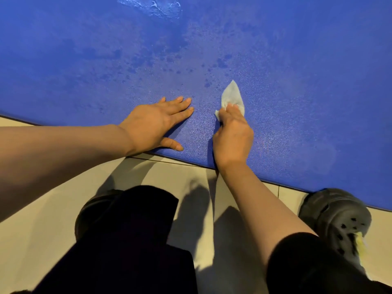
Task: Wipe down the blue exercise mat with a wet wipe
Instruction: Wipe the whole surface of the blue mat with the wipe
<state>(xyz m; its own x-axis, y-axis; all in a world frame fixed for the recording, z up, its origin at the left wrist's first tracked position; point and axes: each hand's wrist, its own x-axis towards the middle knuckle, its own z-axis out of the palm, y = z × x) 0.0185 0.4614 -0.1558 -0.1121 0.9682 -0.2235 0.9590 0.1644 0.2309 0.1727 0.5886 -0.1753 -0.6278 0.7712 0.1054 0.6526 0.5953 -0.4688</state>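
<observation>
Left hand (157,122) flat, fingers straight, pressed palm-down on the textured blue foam exercise mat (297,81) near its front edge. Right hand (232,136) just beside it, fingers curled round a crumpled pale grey wet wipe (232,96) touching the mat, tip pointing away. Beige floor tiles (42,209) below.

You are indoors, on a hard floor (42,209) of pale, glossy tiles with thin grout lines, the kind found in a home or a gym (which one cannot be told). A blue mat (275,60) lies flat on the tiles and fills most of the view. A dark clog (337,217) stands at its edge.
</observation>
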